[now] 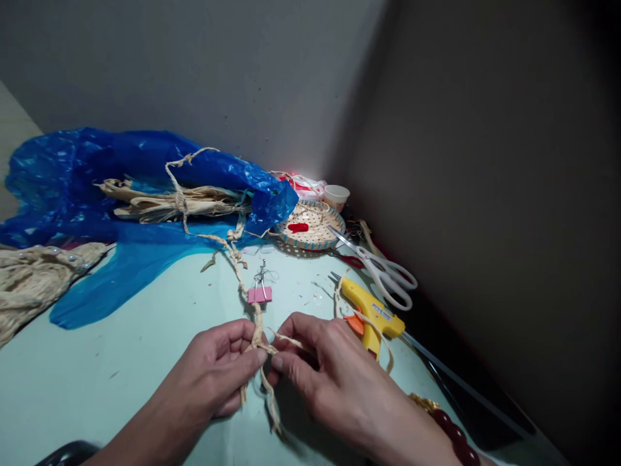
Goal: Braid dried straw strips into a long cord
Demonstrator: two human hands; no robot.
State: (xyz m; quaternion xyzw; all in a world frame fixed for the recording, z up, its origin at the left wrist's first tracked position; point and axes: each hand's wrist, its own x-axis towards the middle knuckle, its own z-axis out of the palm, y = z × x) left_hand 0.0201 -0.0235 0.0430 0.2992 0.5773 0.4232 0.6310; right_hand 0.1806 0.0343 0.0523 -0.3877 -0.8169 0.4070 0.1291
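A tan braid of dried plant fibre runs down the table toward me, gripped higher up by a pink binder clip. My left hand pinches the braid's lower end between thumb and fingers. Close beside it, my right hand pinches one of the loose strands, which passes between its thumb and forefinger. Other strand ends hang below the fingers, one reaching down to the table's front part. Beyond the clip, the finished cord continues, knotted in places, up to a bundle of dried fibre strips.
The bundle lies on a crumpled blue plastic bag. A woven basket holds red thread, with a paper cup behind. White-handled scissors and a yellow glue gun lie right. A woven piece with beads sits left.
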